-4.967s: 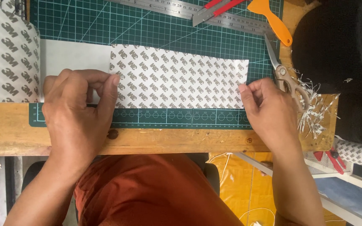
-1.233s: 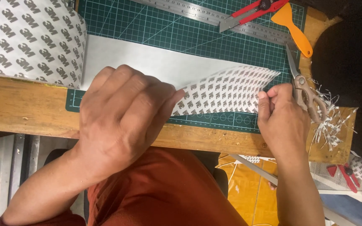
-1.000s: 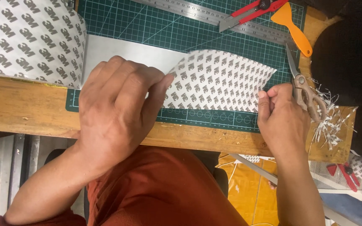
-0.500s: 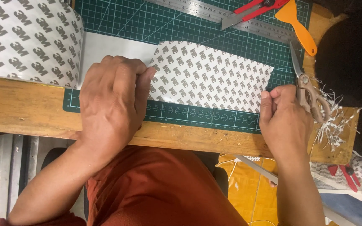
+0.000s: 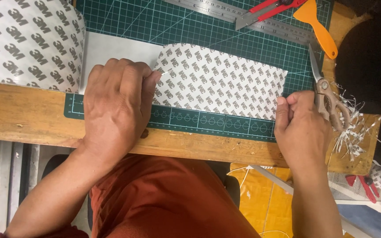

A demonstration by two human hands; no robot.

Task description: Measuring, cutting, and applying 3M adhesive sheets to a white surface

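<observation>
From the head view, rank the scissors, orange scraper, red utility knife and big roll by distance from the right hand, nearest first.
1. Scissors: touching or just right of the right hand.
2. Orange scraper: above it, top right of the mat.
3. Red utility knife: top edge, on the ruler.
4. Big roll: far left.

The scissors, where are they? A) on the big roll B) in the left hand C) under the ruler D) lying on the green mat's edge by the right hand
D: the scissors lie at the edge of the green mat, just beside the right hand, which does not hold them.
</observation>
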